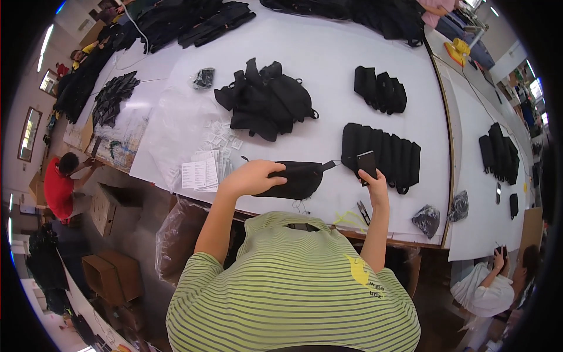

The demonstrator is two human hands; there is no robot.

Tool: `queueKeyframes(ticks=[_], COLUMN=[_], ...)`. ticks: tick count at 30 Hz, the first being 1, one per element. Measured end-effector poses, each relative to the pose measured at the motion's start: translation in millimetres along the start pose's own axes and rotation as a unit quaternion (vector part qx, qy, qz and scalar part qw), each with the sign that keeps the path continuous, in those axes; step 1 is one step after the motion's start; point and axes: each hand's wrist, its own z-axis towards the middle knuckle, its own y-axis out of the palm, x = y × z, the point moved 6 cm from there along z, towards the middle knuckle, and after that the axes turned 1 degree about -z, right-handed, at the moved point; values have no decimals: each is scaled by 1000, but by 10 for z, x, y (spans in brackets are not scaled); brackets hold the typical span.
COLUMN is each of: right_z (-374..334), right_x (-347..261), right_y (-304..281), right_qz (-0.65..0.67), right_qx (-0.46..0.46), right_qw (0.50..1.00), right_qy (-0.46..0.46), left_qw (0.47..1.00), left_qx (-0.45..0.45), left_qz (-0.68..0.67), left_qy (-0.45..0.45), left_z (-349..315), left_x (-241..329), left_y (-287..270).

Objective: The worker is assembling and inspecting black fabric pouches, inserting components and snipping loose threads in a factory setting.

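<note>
A black fabric pouch (pixel 300 180) lies on the white table in front of me, a short strap at its right end. Its left part is gripped by my left hand (pixel 256 178), fingers over the top. My right hand (pixel 375 183), raised to the right of it, holds a small flat black rectangular piece (pixel 367 161) upright; what it is I cannot make out. A thin thread runs from the strap toward that piece. Behind my right hand stands a row of black pouches (pixel 384 149). Thread snips (pixel 363 212) lie near the table edge, beside yellow thread (pixel 348 220).
Beyond sits a heap of black pouches (pixel 270 102), with a smaller row (pixel 381 91) at far right. Printed white slips (pixel 200 173) and small clear packets (pixel 220 141) lie left. Bagged black items (pixel 426 221) sit near right. Other people work at both sides.
</note>
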Motion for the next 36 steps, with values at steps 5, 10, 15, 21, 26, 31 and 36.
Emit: queueKeyframes(ticks=[5,10,15,21,26,31,36], right_z=[12,70,179,13,24,-71,-7], right_x=[94,128,338,287,419,369,436], right_y=[-39,73,38,823,949,905,749], right_qz=[144,311,513,633,543,470,426], right_qx=[46,69,109,-109,-88,-8,16], right_qw=[988,948,851,760,816,859,895], right_qy=[-9,1,34,100,179,202,130], left_qw=[994,998,995,994,988,993,992], left_qx=[-52,-22,-83,-83,-139,-99,-109], left_qz=[-57,-62,-20,-44,-38,-54,-58], left_qy=[-73,-7,-43,51,45,33,38], left_z=[-20,26,46,53,67,16,29], left_x=[128,156,172,254,353,229,227], left_y=[52,235,261,509,523,511,520])
